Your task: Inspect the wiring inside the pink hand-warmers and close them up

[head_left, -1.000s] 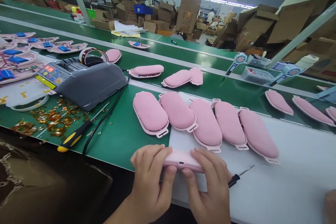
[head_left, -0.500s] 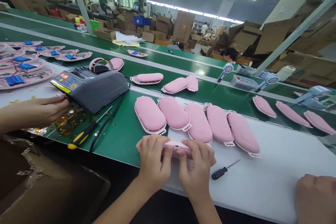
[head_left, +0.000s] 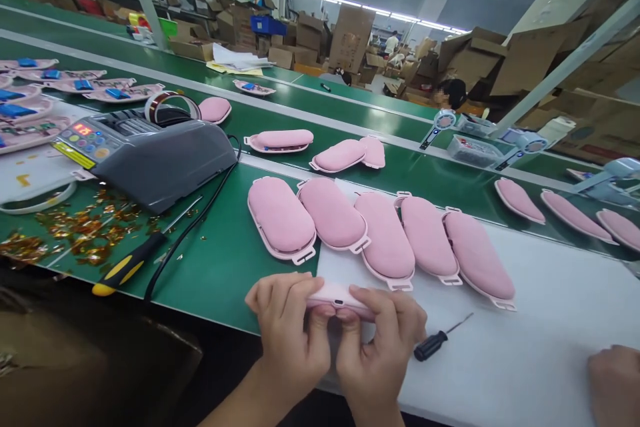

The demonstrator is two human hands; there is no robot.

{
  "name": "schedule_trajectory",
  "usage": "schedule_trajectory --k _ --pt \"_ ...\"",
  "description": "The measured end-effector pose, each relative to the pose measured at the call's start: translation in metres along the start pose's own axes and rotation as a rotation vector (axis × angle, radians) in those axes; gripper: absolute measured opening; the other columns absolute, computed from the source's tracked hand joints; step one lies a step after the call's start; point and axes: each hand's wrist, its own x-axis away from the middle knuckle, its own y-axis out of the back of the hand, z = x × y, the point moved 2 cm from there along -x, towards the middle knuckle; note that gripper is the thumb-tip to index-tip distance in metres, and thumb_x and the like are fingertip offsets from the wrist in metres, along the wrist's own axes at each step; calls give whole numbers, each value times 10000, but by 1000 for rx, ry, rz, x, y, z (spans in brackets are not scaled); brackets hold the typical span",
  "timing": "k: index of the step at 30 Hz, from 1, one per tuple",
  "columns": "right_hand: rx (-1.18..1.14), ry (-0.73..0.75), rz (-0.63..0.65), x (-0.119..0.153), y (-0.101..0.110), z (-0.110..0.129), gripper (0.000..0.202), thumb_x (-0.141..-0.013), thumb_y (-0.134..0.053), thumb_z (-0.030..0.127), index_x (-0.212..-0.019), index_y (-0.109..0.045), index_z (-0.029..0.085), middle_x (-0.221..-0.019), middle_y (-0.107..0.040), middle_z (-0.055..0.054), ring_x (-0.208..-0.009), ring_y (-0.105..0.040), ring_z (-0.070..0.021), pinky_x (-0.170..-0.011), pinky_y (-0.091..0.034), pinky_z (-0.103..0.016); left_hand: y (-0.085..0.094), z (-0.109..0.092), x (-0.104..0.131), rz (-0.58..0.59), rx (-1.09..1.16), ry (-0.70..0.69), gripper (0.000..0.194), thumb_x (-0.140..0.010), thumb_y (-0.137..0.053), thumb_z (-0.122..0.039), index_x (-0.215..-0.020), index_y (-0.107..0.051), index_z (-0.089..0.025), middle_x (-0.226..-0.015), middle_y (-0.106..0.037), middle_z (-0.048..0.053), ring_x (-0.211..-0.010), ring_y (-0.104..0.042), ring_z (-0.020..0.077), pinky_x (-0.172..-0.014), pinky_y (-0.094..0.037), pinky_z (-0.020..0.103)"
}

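A pink oval device (head_left: 338, 295) with a small port in its edge is held edge-on between my two hands. My left hand (head_left: 289, 327) is closed on its left end, the thumb pressing from below and the fingers on top. My right hand (head_left: 381, 340) grips the right end the same way. Just beyond, several similar pink devices (head_left: 333, 213) with slotted end tabs lie in a slanted row. To the right of my right hand, a small black screwdriver (head_left: 431, 345) rests on the white sheet (head_left: 545, 327).
On the left stand a grey tape dispenser (head_left: 160, 153) and a yellow-black screwdriver (head_left: 127, 267) beside amber tape scraps (head_left: 95, 230). Open pink shells with blue parts (head_left: 117, 93) lie farther left. Another person's hand (head_left: 615, 373) is at the right edge. Handheld fans (head_left: 440, 127) stand at the back.
The co-worker's hand at the tape dispenser has gone from view, and a white ring-like strip now shows there. My hands keep hold of the pink device, thumbs closer together. The view has shifted slightly.
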Motion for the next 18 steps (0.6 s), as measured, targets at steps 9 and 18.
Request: schedule_trajectory --k 9,18 --pt "12 25 75 -3 1 -2 159 -923 -482 320 -968 -572 196 -915 -511 -59 -883 -445 -242 -795 -307 -406 0 6 -2 61 -13 -25 159 -853 -476 -219 -993 -550 -231 -865 -626 42 -827 -529 226 -744 -300 386" --pt "15 90 144 -1 5 -6 201 -926 -476 287 -1069 -552 169 -1022 -501 -92 -965 -439 -253 -858 -303 -407 5 10 0 110 2 -71 251 -834 -510 -203 -1084 -535 -210 -952 -615 66 -912 -522 237 -791 -328 390"
